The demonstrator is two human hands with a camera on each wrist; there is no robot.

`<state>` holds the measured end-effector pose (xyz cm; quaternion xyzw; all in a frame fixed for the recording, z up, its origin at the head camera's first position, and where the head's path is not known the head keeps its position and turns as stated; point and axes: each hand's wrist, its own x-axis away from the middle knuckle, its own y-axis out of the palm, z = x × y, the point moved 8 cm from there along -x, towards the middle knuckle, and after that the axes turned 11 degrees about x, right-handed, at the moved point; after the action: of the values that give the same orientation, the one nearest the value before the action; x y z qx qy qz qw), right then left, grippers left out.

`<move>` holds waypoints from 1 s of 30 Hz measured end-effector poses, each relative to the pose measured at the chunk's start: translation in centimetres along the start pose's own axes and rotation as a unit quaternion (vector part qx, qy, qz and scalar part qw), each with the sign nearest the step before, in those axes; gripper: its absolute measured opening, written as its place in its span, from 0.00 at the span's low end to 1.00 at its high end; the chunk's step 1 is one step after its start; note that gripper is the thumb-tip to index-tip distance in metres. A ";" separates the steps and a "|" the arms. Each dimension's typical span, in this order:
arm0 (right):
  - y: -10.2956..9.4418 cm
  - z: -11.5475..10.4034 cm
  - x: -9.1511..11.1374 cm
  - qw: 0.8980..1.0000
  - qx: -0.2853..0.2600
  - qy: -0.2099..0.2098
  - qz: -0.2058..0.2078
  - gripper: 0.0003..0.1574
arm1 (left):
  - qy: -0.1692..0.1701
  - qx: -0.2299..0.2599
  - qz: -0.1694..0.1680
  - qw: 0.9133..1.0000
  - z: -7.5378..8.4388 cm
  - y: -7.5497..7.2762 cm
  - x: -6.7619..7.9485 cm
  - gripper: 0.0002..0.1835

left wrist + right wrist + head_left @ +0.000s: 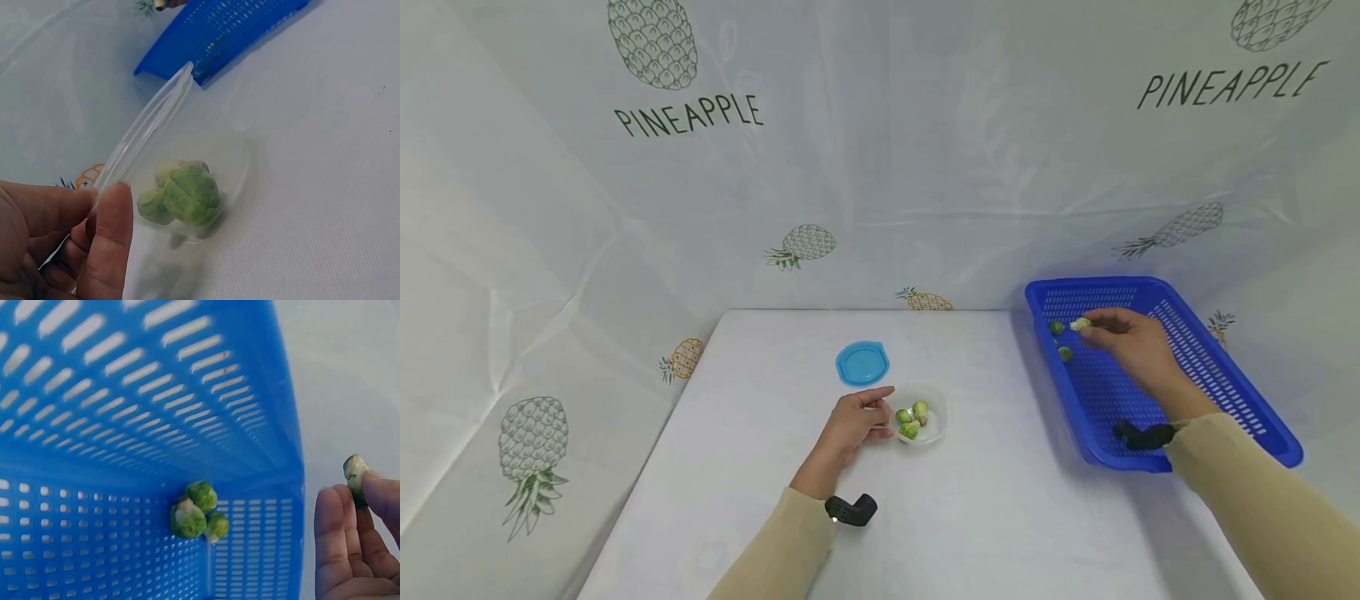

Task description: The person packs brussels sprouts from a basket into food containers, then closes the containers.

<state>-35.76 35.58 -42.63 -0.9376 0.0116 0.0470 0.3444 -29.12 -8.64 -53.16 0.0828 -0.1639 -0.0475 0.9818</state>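
My left hand (859, 419) pinches the rim of a clear plastic bowl (942, 421) between thumb and fingers. Inside it lie several Brussels sprouts (909, 429), the nearest one bright green in the left wrist view. Over the blue basket (1225, 367), my right hand (1133, 346) pinches a single Brussels sprout (355, 478) between thumb and fingertips, its pale cut end showing. Down in a corner of the basket, more Brussels sprouts (189, 518) sit clustered together.
A light blue lid (862, 363) lies on the white table (1000, 517) just beyond the bowl. The basket's slotted walls rise at the table's right side. Behind the table hangs a pineapple-print sheet (895, 167).
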 end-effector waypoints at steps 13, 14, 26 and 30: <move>0.2 -2.1 1.5 1.000 0.024 0.010 0.002 0.32 | 0.002 0.005 0.001 1.000 -0.2 -0.1 0.1 0.25; 0.3 -2.3 1.6 1.000 0.019 0.007 0.004 0.32 | 0.003 0.005 0.001 1.000 -0.1 0.0 0.1 0.25; 1.3 -4.4 2.8 1.000 0.012 -0.003 0.016 0.31 | 0.002 0.011 0.001 1.000 -0.2 0.0 0.0 0.25; 2.0 -4.8 3.0 1.000 -0.006 -0.014 0.025 0.29 | 0.003 0.009 0.002 1.000 -0.2 0.0 0.0 0.25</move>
<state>-32.50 30.95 -40.55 -0.9382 0.0300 0.0686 0.3380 -29.01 -8.61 -53.35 0.0915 -0.1617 -0.0441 0.9816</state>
